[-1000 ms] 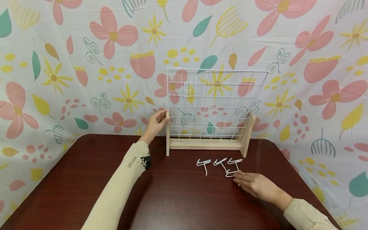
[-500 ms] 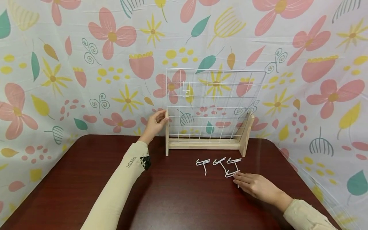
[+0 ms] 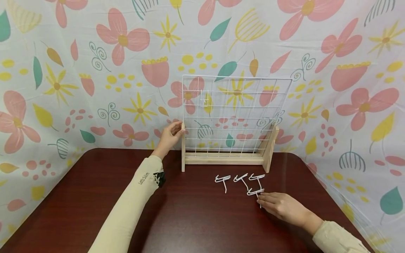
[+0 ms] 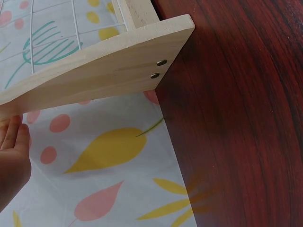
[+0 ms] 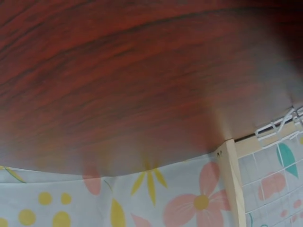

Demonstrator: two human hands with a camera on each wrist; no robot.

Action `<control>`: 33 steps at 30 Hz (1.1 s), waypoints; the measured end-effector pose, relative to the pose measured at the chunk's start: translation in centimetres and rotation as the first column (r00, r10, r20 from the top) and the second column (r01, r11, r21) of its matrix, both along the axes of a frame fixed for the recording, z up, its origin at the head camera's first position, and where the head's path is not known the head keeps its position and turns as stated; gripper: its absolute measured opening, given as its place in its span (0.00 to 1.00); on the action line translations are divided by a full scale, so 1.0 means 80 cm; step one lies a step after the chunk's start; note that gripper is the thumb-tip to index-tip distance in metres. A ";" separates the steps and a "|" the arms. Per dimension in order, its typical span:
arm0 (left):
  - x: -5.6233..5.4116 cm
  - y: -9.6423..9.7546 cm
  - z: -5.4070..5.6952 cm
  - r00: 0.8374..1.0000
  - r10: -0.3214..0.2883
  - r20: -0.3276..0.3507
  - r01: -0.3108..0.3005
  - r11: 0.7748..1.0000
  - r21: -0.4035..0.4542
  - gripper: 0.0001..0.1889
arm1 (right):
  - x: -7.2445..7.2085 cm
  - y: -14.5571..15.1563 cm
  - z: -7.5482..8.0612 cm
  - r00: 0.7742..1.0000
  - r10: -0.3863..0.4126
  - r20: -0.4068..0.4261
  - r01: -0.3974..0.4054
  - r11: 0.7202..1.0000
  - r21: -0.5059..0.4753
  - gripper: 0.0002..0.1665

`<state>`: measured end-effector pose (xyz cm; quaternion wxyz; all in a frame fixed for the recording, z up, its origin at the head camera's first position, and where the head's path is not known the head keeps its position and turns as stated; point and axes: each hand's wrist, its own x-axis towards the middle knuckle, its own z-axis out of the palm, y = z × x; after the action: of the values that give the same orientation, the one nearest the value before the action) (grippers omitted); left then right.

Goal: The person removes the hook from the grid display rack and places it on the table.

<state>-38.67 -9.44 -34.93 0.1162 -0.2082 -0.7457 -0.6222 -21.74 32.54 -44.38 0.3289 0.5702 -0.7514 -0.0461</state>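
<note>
A white wire grid panel (image 3: 237,118) stands upright in a wooden base (image 3: 224,161). The left hand (image 3: 170,137) holds the top of the base's left wooden side panel (image 3: 183,151), thumb in front. In the left wrist view, fingertips (image 4: 14,132) lie against that panel's face. One small white hook (image 3: 205,101) hangs on the grid's upper left. Several white wire hooks lie before the rack: a left one (image 3: 223,180), a middle one (image 3: 241,178) and a right one (image 3: 257,177). The right hand (image 3: 283,208) rests with nearly straight fingertips beside the nearest hook (image 3: 255,192).
A dark red wooden table (image 3: 196,225) bears everything. A floral cloth (image 3: 133,88) hangs close behind the rack. In the right wrist view the table surface (image 5: 104,85) fills most of the picture, with hooks (image 5: 279,127) overlapping the rack at the right edge.
The right fingertips have slid slightly right and off the nearest hook, so more of its stem shows. The left hand stays on the side panel.
</note>
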 end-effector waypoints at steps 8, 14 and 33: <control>-0.004 -0.001 -0.004 1.000 0.005 -0.003 -0.005 1.000 0.001 0.23 | -0.005 -0.014 0.007 0.997 0.058 -0.049 -0.060 0.997 -0.047 0.24; -0.005 -0.001 -0.007 1.000 -0.011 -0.010 0.011 1.000 0.001 0.23 | -0.010 -0.024 0.009 0.999 0.042 -0.032 -0.046 0.990 -0.130 0.25; -0.003 0.000 -0.006 1.000 0.002 0.002 -0.002 1.000 0.001 0.23 | -0.026 -0.066 0.034 0.998 -0.059 0.019 0.062 0.953 -0.296 0.22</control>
<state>-38.89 -9.45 -35.42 0.1159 -0.2068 -0.7456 -0.6227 -23.84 27.24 -41.64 0.4052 0.4915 -0.7685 0.0598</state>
